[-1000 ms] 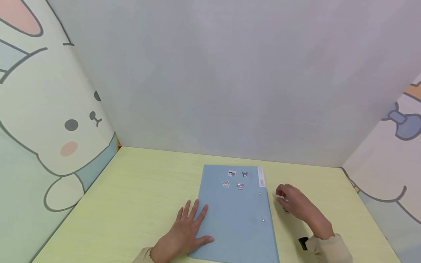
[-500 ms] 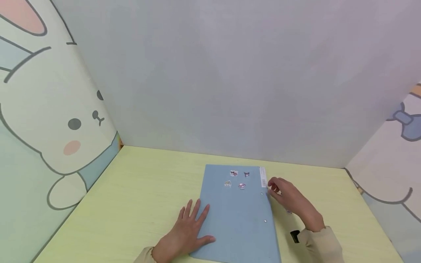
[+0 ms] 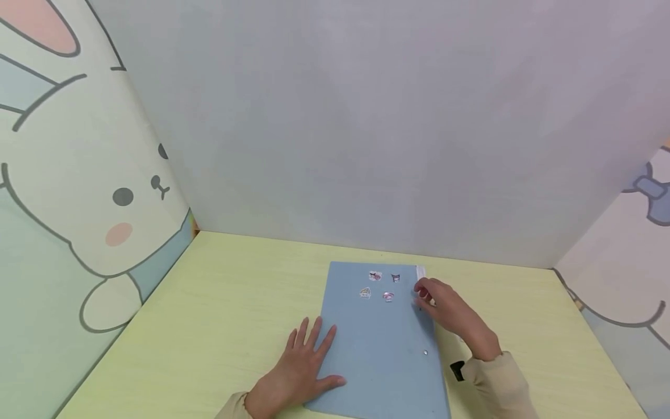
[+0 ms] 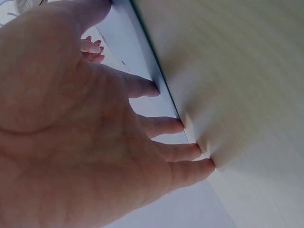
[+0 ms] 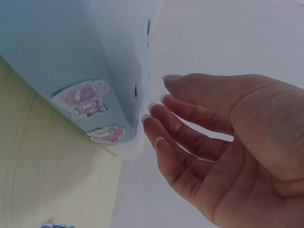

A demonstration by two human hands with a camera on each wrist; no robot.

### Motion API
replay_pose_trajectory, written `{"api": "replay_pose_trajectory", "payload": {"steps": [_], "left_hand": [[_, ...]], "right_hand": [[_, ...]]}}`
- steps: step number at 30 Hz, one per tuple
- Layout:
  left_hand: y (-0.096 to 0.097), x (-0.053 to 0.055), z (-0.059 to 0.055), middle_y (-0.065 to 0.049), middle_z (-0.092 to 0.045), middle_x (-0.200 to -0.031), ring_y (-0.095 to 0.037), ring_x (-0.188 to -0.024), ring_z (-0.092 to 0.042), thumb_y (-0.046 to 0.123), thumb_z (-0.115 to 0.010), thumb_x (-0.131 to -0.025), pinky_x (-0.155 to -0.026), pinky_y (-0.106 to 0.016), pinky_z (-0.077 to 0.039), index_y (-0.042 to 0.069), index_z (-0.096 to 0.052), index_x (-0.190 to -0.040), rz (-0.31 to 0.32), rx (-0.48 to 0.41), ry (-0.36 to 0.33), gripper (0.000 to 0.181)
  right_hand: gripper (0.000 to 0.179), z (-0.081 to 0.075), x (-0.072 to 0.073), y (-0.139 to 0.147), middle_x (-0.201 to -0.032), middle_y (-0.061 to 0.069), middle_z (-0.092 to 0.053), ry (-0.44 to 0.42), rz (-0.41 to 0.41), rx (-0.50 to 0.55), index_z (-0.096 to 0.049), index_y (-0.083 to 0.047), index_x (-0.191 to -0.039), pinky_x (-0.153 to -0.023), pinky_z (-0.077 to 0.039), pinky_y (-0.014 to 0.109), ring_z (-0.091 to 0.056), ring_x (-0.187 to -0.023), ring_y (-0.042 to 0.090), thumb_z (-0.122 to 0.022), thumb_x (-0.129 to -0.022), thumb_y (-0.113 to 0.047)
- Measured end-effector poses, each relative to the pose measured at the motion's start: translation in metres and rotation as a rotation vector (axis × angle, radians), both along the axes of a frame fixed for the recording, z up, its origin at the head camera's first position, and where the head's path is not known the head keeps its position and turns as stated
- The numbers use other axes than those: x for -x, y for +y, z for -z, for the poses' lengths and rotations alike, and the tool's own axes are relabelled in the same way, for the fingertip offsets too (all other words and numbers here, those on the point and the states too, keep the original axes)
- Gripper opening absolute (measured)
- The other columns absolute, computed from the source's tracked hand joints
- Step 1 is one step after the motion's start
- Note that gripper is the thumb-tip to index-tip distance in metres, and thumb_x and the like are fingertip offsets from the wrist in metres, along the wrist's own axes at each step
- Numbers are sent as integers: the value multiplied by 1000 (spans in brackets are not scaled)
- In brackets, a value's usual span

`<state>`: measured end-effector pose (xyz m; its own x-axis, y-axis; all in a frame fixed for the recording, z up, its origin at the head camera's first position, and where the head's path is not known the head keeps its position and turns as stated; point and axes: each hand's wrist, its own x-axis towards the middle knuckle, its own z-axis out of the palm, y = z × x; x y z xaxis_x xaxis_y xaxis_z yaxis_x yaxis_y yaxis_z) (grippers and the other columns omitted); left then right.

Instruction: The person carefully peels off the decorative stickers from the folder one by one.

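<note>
Blue folder (image 3: 377,349) flat on yellow table (image 3: 209,302), grey wall (image 3: 340,145) beyond its far edge, rabbit-print panel (image 3: 52,209) off to folder's left. Four stickers (image 3: 388,297) near folder's far end, shiny stud (image 3: 426,352) by its right edge. Right hand (image 3: 444,304) over that edge, thumb apart from loosely curled fingers, partly blocking white label (image 3: 421,272). Left hand (image 3: 295,369) spread flat across folder's left edge.

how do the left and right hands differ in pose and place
The left hand has its fingers straight and spread, while the right hand has its fingers loosely curled. The left hand rests across the left edge of the blue board; the right hand is at its right edge, farther up than the left hand. Both come out of beige sleeves.
</note>
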<state>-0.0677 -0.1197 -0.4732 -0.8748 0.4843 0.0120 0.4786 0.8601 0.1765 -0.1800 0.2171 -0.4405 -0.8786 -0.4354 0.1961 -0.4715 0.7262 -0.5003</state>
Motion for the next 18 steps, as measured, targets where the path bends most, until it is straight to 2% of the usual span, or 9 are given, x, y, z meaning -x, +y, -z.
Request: {"api": "replay_pose_trajectory", "payload": {"steps": [9,18], "left_hand": [[1,1,2,-26,-38,-157,-51,-141,-37,70,-59,-91,-105,-64,-39,7,-43,-155,-4,29,3,91],[1,1,0,-25,-39,-156,-51,-140,-39,70,-59,-91,-104,-64,-40,7,-44,-154,-4,37,14,91]], "right_hand": [[17,0,4,-16,-93,7,-65,16,-26,-33,-65,2,-104,-78,-55,41,-62,-85,20,-74,-90,2],[19,3,7,-28,-96,9,-65,22,-80,-36,-65,2,-104,-78,-57,41,-67,-85,24,-75,-88,4]]}}
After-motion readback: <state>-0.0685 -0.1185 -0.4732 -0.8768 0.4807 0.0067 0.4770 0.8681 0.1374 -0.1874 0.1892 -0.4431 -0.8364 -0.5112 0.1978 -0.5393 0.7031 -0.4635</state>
